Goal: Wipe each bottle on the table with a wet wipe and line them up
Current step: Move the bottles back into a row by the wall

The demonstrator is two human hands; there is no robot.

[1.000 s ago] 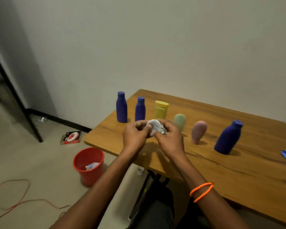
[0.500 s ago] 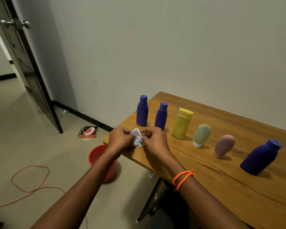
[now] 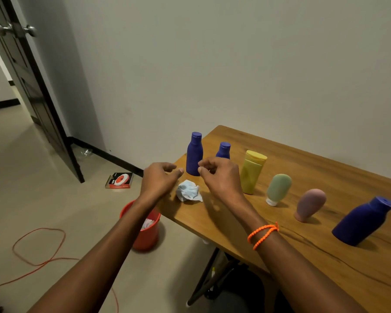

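Left hand [image 3: 159, 179]: fingers loosely curled, thumb tip forward, holding nothing; poised above the table's left near edge.

Right hand [image 3: 220, 177]: fingers likewise loosely curled around nothing, thumb and forefinger tips close together but with nothing visible between them; an orange bracelet [image 3: 263, 234] sits on its wrist.

Wet wipe [image 3: 189, 191]: crumpled into a ball, white with a bluish tint, free of both hands, between and just below the two sets of fingertips. Whether it rests on the wood or is in mid-fall cannot be told. It lies slightly nearer the left hand's thumb side; both hands are about equally close. A crumpled ball has no marked long axis, so a pinch from either side should serve.

Table [image 3: 325, 177]: wooden, its left corner toward the wall.

Bottles, left to right in a row running toward the near right:
- tall blue bottle [image 3: 194, 154], upright, just beyond the fingertips;
- short blue bottle [image 3: 224, 150], upright, partly hidden by the right hand;
- yellow bottle [image 3: 252, 171], flip cap up, just right of the right hand;
- green tube [image 3: 278, 188], cap down;
- pink tube [image 3: 309, 204], cap down;
- large blue bottle [image 3: 362, 221], farthest right.

Judgement: the row looks complete, so disposal of the wipe probably follows.

Red bucket [image 3: 145, 231]: on the floor below the left forearm, used wipes inside; down and left of the wipe, on the left hand's side.
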